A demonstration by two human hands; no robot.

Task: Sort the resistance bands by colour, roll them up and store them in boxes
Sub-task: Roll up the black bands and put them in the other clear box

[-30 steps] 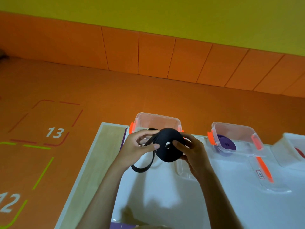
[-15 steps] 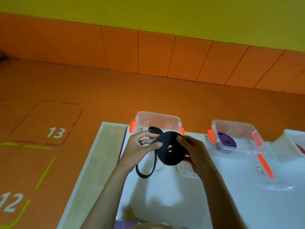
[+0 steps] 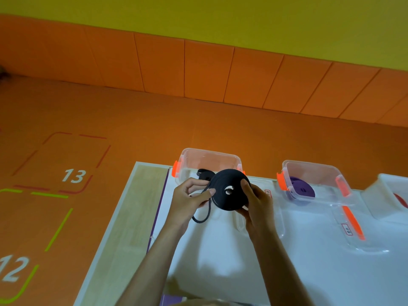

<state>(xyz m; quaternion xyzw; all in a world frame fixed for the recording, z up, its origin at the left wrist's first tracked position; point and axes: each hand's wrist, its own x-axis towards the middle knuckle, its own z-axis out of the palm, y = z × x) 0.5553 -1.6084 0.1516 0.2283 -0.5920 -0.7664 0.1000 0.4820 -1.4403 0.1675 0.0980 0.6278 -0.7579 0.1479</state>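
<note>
Black rolled band point(image 3: 229, 189) gripped by right hand point(image 3: 257, 204), left hand point(image 3: 187, 200) apparently pinching its loose tail

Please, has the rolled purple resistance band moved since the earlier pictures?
No: the rolled purple resistance band still lies at the same end of its clear orange-clipped plastic box.

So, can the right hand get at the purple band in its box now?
Probably not yet: the right hand holds the black roll. The way itself looks free, since the purple band lies in an open box.
</note>
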